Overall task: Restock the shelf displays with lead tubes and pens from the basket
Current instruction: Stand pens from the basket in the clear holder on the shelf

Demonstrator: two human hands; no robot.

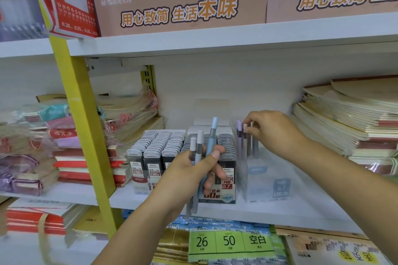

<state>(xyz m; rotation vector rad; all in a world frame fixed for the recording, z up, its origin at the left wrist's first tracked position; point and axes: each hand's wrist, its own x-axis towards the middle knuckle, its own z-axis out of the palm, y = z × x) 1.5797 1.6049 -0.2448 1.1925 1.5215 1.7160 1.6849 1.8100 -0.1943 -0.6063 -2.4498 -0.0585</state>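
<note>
Pens [201, 148]: three, held bunched in the curled grip of the left hand [185, 176], before the lead tubes [155, 148]. A pale-capped pen [245, 133] is pinched at its top by the right hand [271, 129], in the clear holder [265, 180] on the shelf [301, 215]. To be lowered straight, neighbours kept upright.

A stationery shop aisle, seen through my head camera.
I'm looking at white shelves [215, 38] on a yellow upright [84, 127]: branded cartons [178, 9] line the top shelf's front edge, rows of lead tubes [157, 144] labelled 0.5 and HB 0.7 stand in trays [141, 188] at the middle shelf's front, pens [239, 137] stand in a clear box [269, 187] just beside them, wrapped notebook stacks [344, 118] fill both its ends, and packs [228, 241] on the shelf below carry green labels reading 26 and 50.
</note>
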